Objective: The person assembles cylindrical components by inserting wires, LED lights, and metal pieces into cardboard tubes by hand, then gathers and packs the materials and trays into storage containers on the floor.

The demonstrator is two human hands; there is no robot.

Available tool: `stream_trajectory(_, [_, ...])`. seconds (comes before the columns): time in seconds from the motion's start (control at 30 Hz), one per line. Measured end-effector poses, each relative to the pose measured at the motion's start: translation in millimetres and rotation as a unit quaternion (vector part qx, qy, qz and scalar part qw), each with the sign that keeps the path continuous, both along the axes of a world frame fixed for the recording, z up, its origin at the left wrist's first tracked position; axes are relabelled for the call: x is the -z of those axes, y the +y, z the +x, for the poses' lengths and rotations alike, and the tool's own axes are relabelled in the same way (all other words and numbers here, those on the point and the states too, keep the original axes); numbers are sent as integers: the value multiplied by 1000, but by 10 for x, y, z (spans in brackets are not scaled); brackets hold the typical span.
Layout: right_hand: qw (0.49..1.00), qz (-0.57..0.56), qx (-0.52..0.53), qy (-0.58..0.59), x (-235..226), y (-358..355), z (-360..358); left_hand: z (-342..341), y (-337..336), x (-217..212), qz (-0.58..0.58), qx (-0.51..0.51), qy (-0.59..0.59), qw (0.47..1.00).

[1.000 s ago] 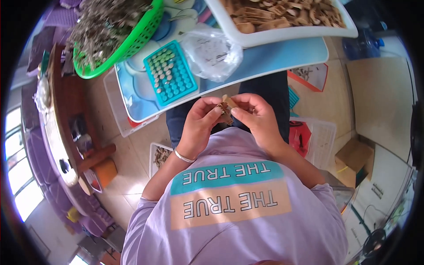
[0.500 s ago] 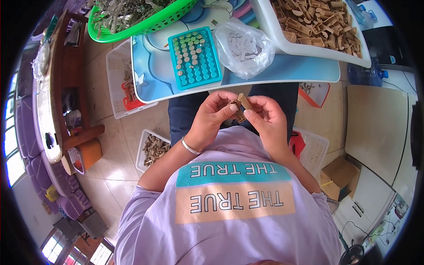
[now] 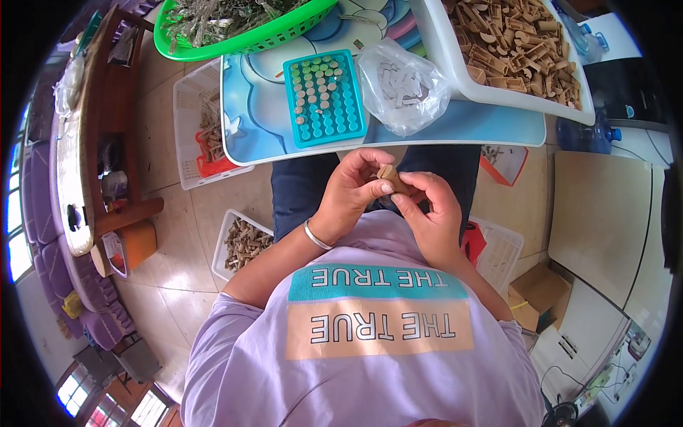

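Above my lap, just off the near table edge, a small tan plastic shell is held between both hands. Its two halves lie against each other; whether they are fully joined I cannot tell. My left hand pinches its upper left end between thumb and fingers. At the lower right end, the thumb and fingertips of my right hand grip the same shell. On the table, a teal tray holds several small round discs in its round pockets. Beside it lies a clear plastic bag with small whitish strips inside.
A white bin of loose tan shell halves stands at the table's right. A green basket of clear plastic parts sits at far left. The blue table lies beyond my knees. White crates with brownish pieces stand on the floor.
The two tan halves, apart with the inside of one showing before, are now pressed against each other. My hands have turned the shell slightly. The view has shifted a little.
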State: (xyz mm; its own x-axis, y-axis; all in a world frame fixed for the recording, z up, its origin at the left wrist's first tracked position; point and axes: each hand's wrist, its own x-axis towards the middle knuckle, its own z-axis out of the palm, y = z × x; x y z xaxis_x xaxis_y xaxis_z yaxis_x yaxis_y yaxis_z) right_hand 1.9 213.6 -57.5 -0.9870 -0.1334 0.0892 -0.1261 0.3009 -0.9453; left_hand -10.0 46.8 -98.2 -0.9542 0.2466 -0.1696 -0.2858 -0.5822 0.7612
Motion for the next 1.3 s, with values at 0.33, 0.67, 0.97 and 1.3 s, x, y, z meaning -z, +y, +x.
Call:
stream_trajectory(0.33, [999,0,-13,36,12,63,-27,-11,-17,-248,-132,-19,84,987])
stream_trajectory(0.67, [985,88,-103,106,-125,115,-69,-40,-127,-579,-386,1,243,890])
stream_trajectory(0.97, [984,108,-92,109,-262,136,-254,-36,-2,-396,-49,21,-20,998])
stream_trajectory(1.3, [936,259,0,239,-386,-113,-791,87,-316,-439,75,-28,-83,993])
